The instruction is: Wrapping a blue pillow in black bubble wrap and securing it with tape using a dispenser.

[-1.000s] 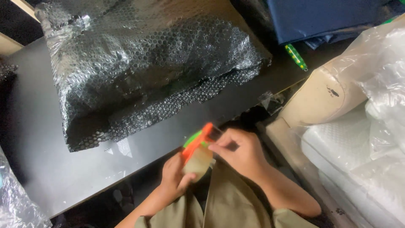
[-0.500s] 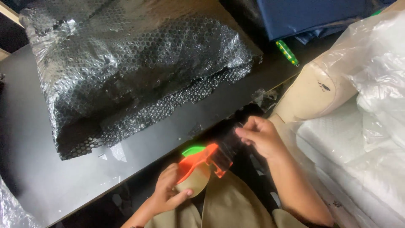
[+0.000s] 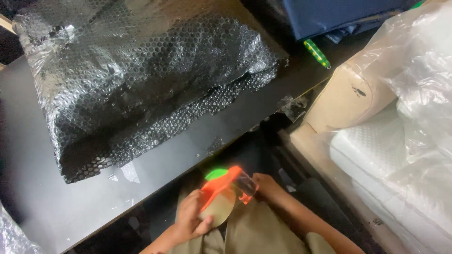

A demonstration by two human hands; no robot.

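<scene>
The tape dispenser [image 3: 221, 190], orange with a green part at its top and a roll of tan tape, sits low in the view, below the near edge of the dark counter [image 3: 42, 188] and over the person's lap. The left hand [image 3: 190, 221] grips the roll from below, its fingers closed around the roll's lower rim. The right hand [image 3: 266, 186] is at the dispenser's front end, its fingers pinched on what appears to be the clear free end of the tape; the exact contact is blurred.

On the counter lies a large bundle wrapped in bubble wrap [image 3: 141, 75]. Its near flap hangs loose along the lower edge, and no tape strip is visible across it. Judged from this, wrapping is done, sealing is not: the tape end is being freed, and no strip has reached the bundle.

A green striped tool [image 3: 316, 53] lies at the counter's far right. Clear plastic sheeting [image 3: 419, 66] covers white padded goods at right.
</scene>
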